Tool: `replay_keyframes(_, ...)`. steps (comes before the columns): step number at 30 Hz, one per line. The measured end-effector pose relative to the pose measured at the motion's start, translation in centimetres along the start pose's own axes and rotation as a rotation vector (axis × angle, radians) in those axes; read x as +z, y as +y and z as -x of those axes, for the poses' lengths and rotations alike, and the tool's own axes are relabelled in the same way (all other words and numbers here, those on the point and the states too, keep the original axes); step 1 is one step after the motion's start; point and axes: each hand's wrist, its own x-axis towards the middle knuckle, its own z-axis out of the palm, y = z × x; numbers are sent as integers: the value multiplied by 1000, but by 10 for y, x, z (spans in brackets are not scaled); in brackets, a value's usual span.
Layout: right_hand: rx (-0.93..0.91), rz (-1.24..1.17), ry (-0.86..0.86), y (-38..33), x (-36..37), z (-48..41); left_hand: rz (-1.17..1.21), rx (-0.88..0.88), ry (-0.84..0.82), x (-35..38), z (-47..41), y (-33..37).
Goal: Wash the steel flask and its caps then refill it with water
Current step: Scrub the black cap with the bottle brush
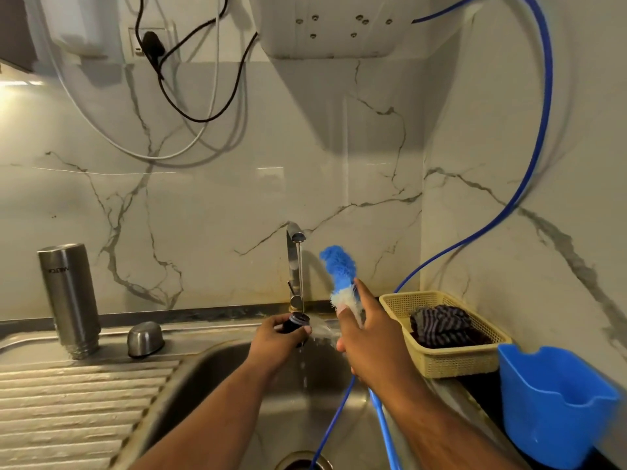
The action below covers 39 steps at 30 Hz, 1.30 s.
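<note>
**wet cap may slip under the tap**

in the middle of the frame the left hand point(274, 337) has its fingers curled around a small dark cap point(296, 324) under the running tap point(294, 262). the cap is wet, so i think it could slip and fall into the sink point(210, 378). the right hand point(369, 344) grips the blue brush point(339, 269), and its head near the stream may splash water. at the left the steel flask point(69, 300) stands upside down on the surface, with the steel cap point(146, 338) just beside it. the yellow basket point(454, 362) at the right holds a striped cloth point(441, 325). i cannot see what is in the blue tub point(549, 401).

Open basin point(217, 378) amid flask point(69, 300), tap point(294, 262), basket point(451, 364)
</note>
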Motion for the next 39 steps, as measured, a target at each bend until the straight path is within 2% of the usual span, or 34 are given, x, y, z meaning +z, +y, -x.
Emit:
replay_keyframes(4,-193,11,-55,-12,-8,4,171,-12,-59,-35,29,15)
replay_keyframes(6,-299,103,-91,-12,-16,6,331,-108,-91,-47,41,23)
replay_keyframes(9,-413,246,-250,-20,-11,14,573,-221,-124,-75,58,30)
replay_keyframes(12,-406,284,-433,-24,7,25,659,-226,-150,-90,60,23)
replay_keyframes(17,-329,165,-366,-19,31,27,753,-177,-133,-97,46,31)
replay_keyframes(20,-315,164,-387,-20,36,27,732,-160,-110,-102,39,30)
replay_keyframes(27,-357,299,-320,-20,37,26,687,-160,-101,-97,36,30)
replay_keyframes(39,-379,402,-355,-23,33,30,596,-133,-70,-99,41,29)
